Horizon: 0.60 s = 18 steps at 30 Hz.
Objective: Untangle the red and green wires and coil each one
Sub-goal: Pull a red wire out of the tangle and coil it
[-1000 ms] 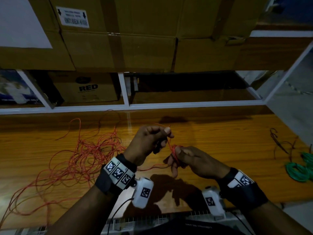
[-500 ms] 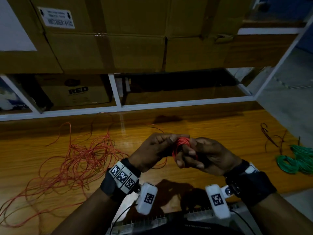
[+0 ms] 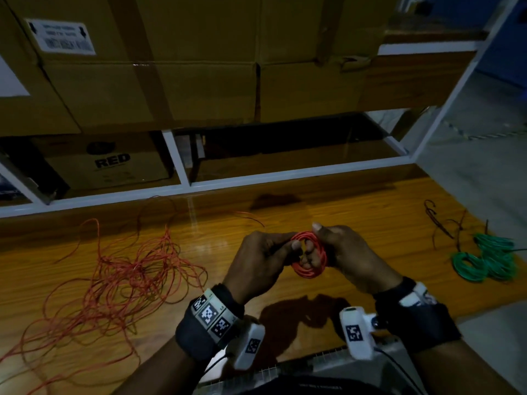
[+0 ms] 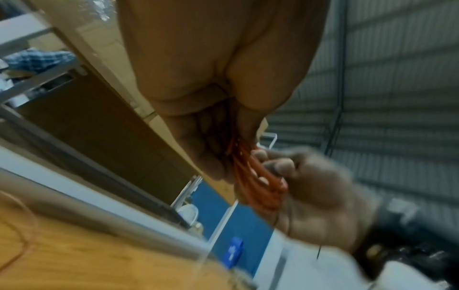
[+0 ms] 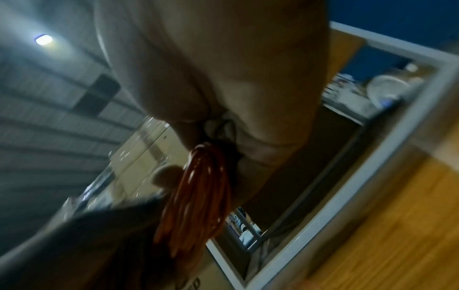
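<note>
Fingers (image 3: 309, 256) of both hands around red coil (image 3: 309, 270)

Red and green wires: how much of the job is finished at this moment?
Done, it seems: the green wire lies coiled on the table, apart from the red. In hand: the right hand holds a small red coil while the left hand pinches its strand. Left: the loose red wire is still a big heap, so most red remains uncoiled.

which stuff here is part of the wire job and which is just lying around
Job: red coil held by left hand and right hand; loose red wire; green coils.

Lying about: cardboard boxes, dark wire scraps, shelf frame.
</note>
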Motion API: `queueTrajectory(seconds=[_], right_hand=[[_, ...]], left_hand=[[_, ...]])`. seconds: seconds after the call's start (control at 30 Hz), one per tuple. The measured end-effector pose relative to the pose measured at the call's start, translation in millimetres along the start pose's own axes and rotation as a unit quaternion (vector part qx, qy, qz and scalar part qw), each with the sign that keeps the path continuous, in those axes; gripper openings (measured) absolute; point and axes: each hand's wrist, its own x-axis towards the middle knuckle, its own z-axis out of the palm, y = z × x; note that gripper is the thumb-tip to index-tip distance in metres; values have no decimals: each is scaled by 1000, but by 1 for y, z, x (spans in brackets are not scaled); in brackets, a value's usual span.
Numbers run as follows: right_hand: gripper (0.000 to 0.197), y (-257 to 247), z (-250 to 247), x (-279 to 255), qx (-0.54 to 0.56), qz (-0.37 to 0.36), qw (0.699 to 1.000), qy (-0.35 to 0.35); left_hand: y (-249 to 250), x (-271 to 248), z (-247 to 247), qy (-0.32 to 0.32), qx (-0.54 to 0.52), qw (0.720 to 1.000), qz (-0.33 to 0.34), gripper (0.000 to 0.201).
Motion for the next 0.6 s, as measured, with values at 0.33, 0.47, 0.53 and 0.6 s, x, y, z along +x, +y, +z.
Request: queueTrajectory(seconds=[0.33,0.47,0.53,0.6], right_hand=[[26,37,-7,-37,-161,-58,975,142],[14,41,-18,-45,-108,-45,973,198],[14,39,-24,-50,-123,-56,969,209],[15,37,-31,-56,-132,-54,965,221]], left_hand=[[-15,11,21,-10,72,997,-16,27],[-5,18,34,-66,-60,995,-46,29],[2,21,35,-107,-126,985,-51,36],[8,28,35,-129,-184,969,-98,48]])
